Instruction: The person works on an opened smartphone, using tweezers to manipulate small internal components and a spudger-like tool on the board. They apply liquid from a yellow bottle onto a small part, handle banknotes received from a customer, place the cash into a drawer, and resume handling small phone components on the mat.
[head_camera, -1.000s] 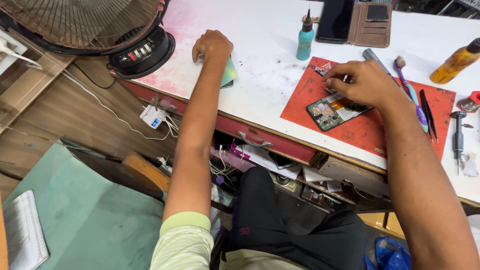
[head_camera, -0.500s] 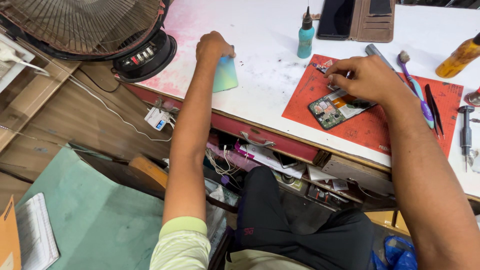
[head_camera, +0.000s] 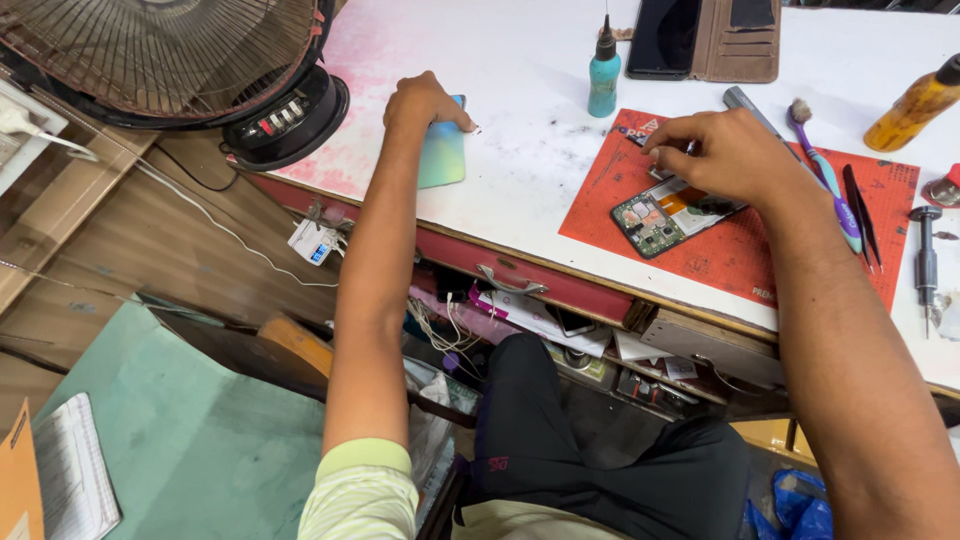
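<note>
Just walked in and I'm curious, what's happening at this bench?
A person sits at a white workbench. Their left hand rests on a green phone back cover near the bench edge. Their right hand is on an opened phone with its circuit board exposed, lying on a red mat. Tweezers, a screwdriver and a teal bottle lie nearby.

The right hand (head_camera: 725, 155) covers the top end of the opened phone (head_camera: 668, 218), so its fingertip contact is hidden. The left hand (head_camera: 420, 102) hides the upper corner of the green back cover (head_camera: 443, 155). The fan (head_camera: 160, 50) runs off the top edge (as does the wallet case (head_camera: 745, 40)). The drawer clutter (head_camera: 540, 320) is too jumbled to tell.
</note>
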